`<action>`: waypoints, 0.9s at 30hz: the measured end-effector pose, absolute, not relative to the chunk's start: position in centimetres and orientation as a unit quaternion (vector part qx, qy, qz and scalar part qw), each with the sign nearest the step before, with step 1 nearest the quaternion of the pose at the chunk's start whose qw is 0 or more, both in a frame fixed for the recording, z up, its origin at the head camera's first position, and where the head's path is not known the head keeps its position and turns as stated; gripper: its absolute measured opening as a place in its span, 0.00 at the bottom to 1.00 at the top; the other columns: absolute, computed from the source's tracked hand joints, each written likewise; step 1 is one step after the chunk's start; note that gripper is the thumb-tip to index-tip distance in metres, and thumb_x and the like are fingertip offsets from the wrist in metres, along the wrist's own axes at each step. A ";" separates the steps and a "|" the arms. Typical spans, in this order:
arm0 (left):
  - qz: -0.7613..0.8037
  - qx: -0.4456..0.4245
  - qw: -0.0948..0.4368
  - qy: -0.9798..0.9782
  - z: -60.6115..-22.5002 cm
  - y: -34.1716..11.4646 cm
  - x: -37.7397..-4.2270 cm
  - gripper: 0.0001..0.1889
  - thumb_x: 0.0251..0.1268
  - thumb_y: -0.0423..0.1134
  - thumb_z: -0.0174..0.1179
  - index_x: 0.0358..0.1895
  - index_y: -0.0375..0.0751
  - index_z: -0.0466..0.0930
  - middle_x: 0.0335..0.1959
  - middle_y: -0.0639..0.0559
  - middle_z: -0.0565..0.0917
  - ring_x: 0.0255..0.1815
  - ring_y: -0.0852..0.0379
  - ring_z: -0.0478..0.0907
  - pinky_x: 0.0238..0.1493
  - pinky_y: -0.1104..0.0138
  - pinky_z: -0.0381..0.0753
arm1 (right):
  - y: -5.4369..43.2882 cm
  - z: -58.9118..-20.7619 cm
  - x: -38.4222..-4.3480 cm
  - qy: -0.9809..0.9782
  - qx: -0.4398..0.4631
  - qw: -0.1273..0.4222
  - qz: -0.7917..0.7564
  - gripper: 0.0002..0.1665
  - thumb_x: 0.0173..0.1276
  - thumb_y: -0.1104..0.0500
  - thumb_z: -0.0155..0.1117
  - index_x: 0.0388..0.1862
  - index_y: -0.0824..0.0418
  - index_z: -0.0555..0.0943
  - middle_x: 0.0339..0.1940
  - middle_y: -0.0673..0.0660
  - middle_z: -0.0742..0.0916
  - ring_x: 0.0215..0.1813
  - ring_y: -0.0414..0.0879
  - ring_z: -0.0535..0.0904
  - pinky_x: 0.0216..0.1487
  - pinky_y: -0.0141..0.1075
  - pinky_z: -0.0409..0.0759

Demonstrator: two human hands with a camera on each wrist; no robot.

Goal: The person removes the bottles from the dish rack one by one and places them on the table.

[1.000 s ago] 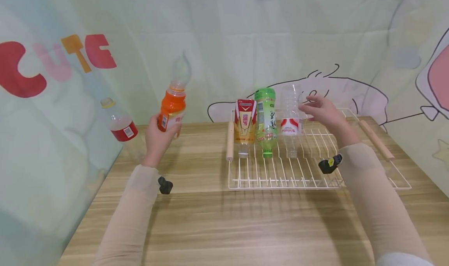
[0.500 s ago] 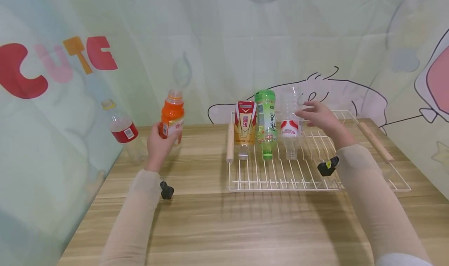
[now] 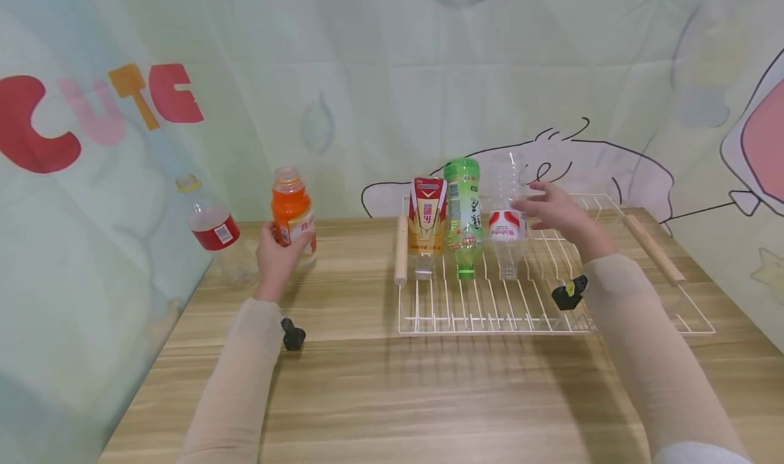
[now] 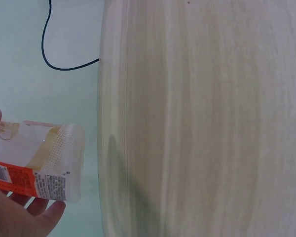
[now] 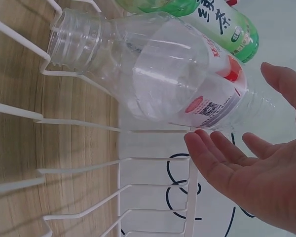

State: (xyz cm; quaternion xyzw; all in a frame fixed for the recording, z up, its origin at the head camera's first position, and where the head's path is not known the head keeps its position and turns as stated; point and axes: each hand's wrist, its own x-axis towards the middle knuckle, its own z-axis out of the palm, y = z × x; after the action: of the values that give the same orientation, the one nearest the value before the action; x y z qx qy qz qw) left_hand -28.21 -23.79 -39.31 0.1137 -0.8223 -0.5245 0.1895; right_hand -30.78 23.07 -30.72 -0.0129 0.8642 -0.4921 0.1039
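Note:
My left hand grips an orange-labelled plastic bottle round its lower part, mouth up and uncapped. In the left wrist view, fingers and thumb lie on either side of the bottle. A white wire rack holds a gold-and-red bottle, a green bottle and a clear bottle with a red-and-white label, all mouth-down. My right hand is beside the clear bottle's right side. Its fingers are spread close to the clear bottle in the right wrist view.
At the far left of the wooden table stands a clear bottle with a red label and yellow neck ring. Wooden handles flank the rack. A printed curtain hangs behind the table.
My left hand has brought the orange-labelled bottle lower and a little to the left. My right hand has shifted slightly left and down at the clear bottle.

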 end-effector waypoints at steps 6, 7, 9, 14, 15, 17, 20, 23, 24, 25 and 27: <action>-0.540 0.129 0.174 -0.814 -39.6 -24.0 -28.3 0.38 0.62 0.47 0.63 0.69 0.37 0.54 0.67 0.37 0.68 0.65 0.42 0.67 0.69 0.51 0.64 | 22.8 -31.1 -30.8 0.860 -0.013 0.117 -0.496 0.55 0.70 0.47 0.60 0.78 0.62 0.37 0.74 0.73 0.59 0.69 0.67 0.65 0.64 0.56 0.70; -0.541 0.132 0.171 -0.813 -39.7 -24.0 -28.4 0.39 0.62 0.48 0.63 0.70 0.37 0.53 0.68 0.37 0.67 0.66 0.42 0.66 0.69 0.52 0.63 | 22.8 -31.2 -30.9 0.860 -0.012 0.118 -0.496 0.55 0.69 0.47 0.60 0.78 0.62 0.36 0.74 0.73 0.59 0.69 0.67 0.65 0.64 0.56 0.70; -0.543 0.136 0.168 -0.812 -39.8 -24.1 -28.5 0.39 0.63 0.48 0.63 0.70 0.38 0.52 0.68 0.38 0.66 0.67 0.42 0.66 0.70 0.52 0.62 | 22.8 -31.4 -30.9 0.862 -0.013 0.118 -0.493 0.55 0.69 0.46 0.60 0.78 0.63 0.36 0.73 0.73 0.60 0.68 0.67 0.65 0.62 0.56 0.72; -0.544 0.143 0.172 -0.809 -40.3 -24.3 -28.7 0.40 0.62 0.47 0.64 0.70 0.38 0.51 0.68 0.37 0.66 0.67 0.42 0.66 0.70 0.51 0.62 | 22.9 -31.8 -31.0 0.861 -0.024 0.122 -0.493 0.54 0.70 0.48 0.60 0.78 0.63 0.37 0.72 0.72 0.62 0.67 0.66 0.67 0.59 0.53 0.76; -0.544 0.144 0.174 -0.808 -40.4 -24.3 -28.7 0.40 0.62 0.47 0.64 0.70 0.38 0.51 0.68 0.37 0.66 0.67 0.42 0.66 0.70 0.51 0.62 | 22.9 -31.8 -31.0 0.861 -0.026 0.124 -0.493 0.54 0.70 0.48 0.60 0.78 0.63 0.37 0.72 0.72 0.62 0.67 0.65 0.68 0.59 0.52 0.76; -0.545 0.147 0.177 -0.806 -40.6 -24.4 -28.7 0.39 0.61 0.47 0.64 0.69 0.38 0.52 0.68 0.37 0.67 0.67 0.42 0.66 0.70 0.51 0.62 | 22.8 -31.9 -31.0 0.861 -0.028 0.127 -0.491 0.53 0.71 0.48 0.59 0.78 0.63 0.36 0.72 0.72 0.62 0.67 0.66 0.67 0.59 0.53 0.76; -0.548 0.150 0.183 -0.803 -40.9 -24.4 -28.8 0.39 0.61 0.46 0.64 0.69 0.37 0.52 0.67 0.36 0.68 0.66 0.42 0.67 0.70 0.51 0.62 | 22.7 -31.9 -30.9 0.862 -0.027 0.132 -0.488 0.54 0.71 0.48 0.58 0.78 0.63 0.35 0.71 0.73 0.62 0.66 0.65 0.68 0.59 0.52 0.76; -0.550 0.152 0.186 -0.800 -41.1 -24.5 -28.8 0.39 0.61 0.46 0.64 0.69 0.36 0.52 0.67 0.35 0.68 0.65 0.41 0.67 0.70 0.51 0.62 | 22.6 -32.0 -31.0 0.865 -0.026 0.136 -0.483 0.54 0.71 0.48 0.58 0.77 0.63 0.34 0.71 0.74 0.62 0.65 0.65 0.68 0.59 0.51 0.76; -0.551 0.152 0.187 -0.799 -41.2 -24.6 -28.8 0.39 0.61 0.46 0.64 0.68 0.36 0.52 0.66 0.35 0.68 0.65 0.40 0.67 0.70 0.50 0.62 | 22.6 -32.0 -31.0 0.865 -0.025 0.136 -0.482 0.54 0.71 0.48 0.58 0.77 0.63 0.34 0.71 0.74 0.63 0.65 0.64 0.69 0.58 0.51 0.77; -0.551 0.152 0.187 -0.799 -41.2 -24.6 -28.7 0.39 0.61 0.46 0.64 0.68 0.36 0.52 0.66 0.35 0.68 0.65 0.40 0.67 0.70 0.50 0.62 | 22.5 -32.1 -31.1 0.865 -0.024 0.137 -0.481 0.54 0.71 0.48 0.58 0.77 0.63 0.34 0.70 0.74 0.63 0.65 0.64 0.69 0.58 0.51 0.77; -0.548 0.153 0.186 -0.801 -41.4 -24.7 -28.8 0.39 0.62 0.47 0.63 0.68 0.37 0.52 0.67 0.35 0.67 0.65 0.40 0.67 0.70 0.50 0.61 | 22.5 -32.1 -31.1 0.867 -0.022 0.137 -0.479 0.54 0.71 0.48 0.58 0.77 0.64 0.34 0.70 0.74 0.63 0.64 0.64 0.70 0.58 0.51 0.77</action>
State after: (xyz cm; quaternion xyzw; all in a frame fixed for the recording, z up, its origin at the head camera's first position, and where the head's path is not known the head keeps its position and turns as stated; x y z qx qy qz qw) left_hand -28.79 -24.73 -41.41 0.1530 -0.8009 -0.5484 0.1856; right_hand -31.13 22.53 -32.14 -0.0221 0.8669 -0.4787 0.1372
